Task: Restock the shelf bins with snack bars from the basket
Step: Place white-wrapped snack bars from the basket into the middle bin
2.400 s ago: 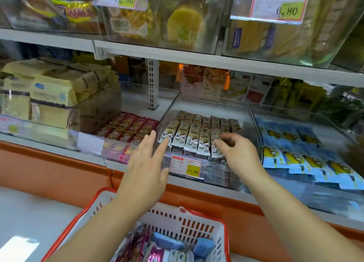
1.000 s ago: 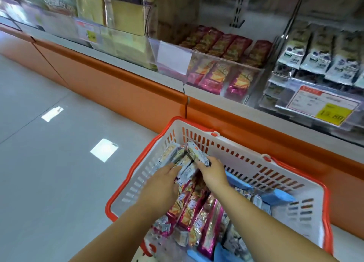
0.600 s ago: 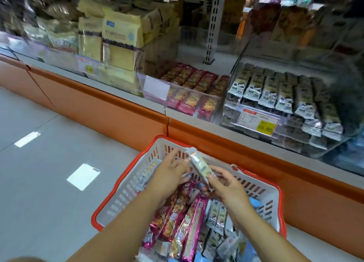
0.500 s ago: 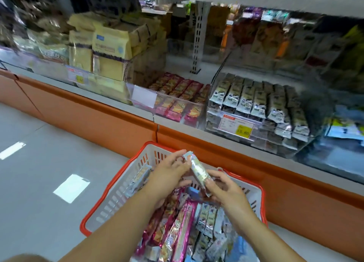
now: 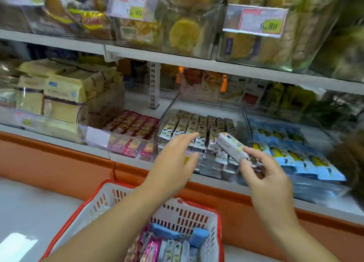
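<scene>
A: Restock status?

B: Mid-job, by my read. The middle bin (image 5: pixel 166 116) shows rows of grey-white bars and looks well filled at the front. The basket (image 5: pixel 110 182) holds plenty of wrapped stock (image 5: pixel 167 249): pink bars, grey-white ones, blue packs. So a lot is left to shelve.

A: Current step?

B: One snack bar (image 5: pixel 232 146) is in the air over the front of the middle bin, above the stocked rows and not yet set down. The wrapper looks like a match for that bin, though motion blur makes it hard to be sure.

A: Grip?

B: The right hand (image 5: pixel 264 175) pinches the bar at its near end, with thumb and forefinger (image 5: pixel 250 151) curled onto the wrapper. The other fingers are loosely bent below. The bar sticks out up and leftward past the fingertips, far end toward the rows.

A: Other hand?

B: The left hand (image 5: pixel 173 159) holds nothing. Its fingers (image 5: pixel 189 137) are straight, slightly spread, palm down, reaching at the same bin. The tips are near the bar's far end but apart from it. I can't tell whether they touch the rows.

A: Neighbouring bins?

B: The pink-bar bin (image 5: pixel 98 137) is just left and the blue-pack bin (image 5: pixel 246 116) just right. Both have stock, but the fill at the back isn't readable.
</scene>
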`<state>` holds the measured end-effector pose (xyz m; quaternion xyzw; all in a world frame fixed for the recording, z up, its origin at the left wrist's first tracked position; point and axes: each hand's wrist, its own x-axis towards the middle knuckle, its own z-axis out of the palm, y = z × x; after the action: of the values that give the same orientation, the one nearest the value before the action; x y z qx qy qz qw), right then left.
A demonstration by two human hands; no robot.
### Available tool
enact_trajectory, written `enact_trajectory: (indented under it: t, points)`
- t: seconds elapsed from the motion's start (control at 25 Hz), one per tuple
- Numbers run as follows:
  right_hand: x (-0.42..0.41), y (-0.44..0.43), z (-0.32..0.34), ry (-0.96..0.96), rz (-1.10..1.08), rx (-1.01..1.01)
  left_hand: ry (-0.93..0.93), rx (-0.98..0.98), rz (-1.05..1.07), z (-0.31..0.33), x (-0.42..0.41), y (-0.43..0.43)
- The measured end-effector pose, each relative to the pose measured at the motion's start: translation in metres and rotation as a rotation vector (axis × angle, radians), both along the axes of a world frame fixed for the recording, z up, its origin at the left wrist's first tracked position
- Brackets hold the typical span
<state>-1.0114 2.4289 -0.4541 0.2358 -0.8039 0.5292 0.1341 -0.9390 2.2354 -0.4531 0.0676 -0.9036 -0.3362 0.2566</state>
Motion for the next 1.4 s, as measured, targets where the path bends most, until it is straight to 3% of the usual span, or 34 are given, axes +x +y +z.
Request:
enact_trajectory:
  t: [0.08, 0.16, 0.32, 0.48, 0.64, 0.76, 0.84, 1.0, 1.08, 1.28, 1.4]
  points:
    - [-0.02, -0.005, 0.007, 0.045, -0.111, 0.106, -0.003, -0.266, 0.057, -0.002, -0.015, -0.006]
    - [-0.034, -0.016, 0.008, 0.084, -0.184, 0.261, -0.062, -0.385, 0.102, -0.008, -0.028, -0.012]
    - [-0.046, -0.038, 0.0, 0.168, -0.202, 0.433, -0.118, -0.426, 0.092, -0.024, -0.038, -0.017]
    - [-0.052, -0.054, -0.009, 0.087, -0.119, 0.559, -0.144, -0.44, 0.067, -0.032, -0.033, -0.022]
    - [-0.049, -0.054, -0.011, 0.066, -0.065, 0.521, -0.112, -0.422, 0.032, -0.037, -0.015, -0.031]
    - [-0.022, -0.048, -0.026, 0.269, -0.023, 0.266, 0.028, -0.381, 0.075, -0.048, 0.011, -0.044]
    - [0.004, -0.055, -0.054, 0.296, 0.099, 0.271, -0.033, -0.321, 0.143, -0.071, 0.037, -0.057]
    - [0.047, -0.098, -0.143, -0.082, 0.422, 0.628, -0.619, -0.201, 0.193, -0.159, 0.104, -0.085]
    - [0.063, -0.123, -0.186, -0.305, 0.506, 0.746, -0.798, -0.154, 0.215, -0.192, 0.133, -0.093]
    - [0.095, -0.185, -0.255, -0.777, 0.628, 0.744, -0.838, -0.079, 0.295, -0.231, 0.171, -0.104]
    - [0.101, -0.213, -0.28, -0.874, 0.579, 0.632, -0.867, -0.05, 0.333, -0.244, 0.182, -0.107]
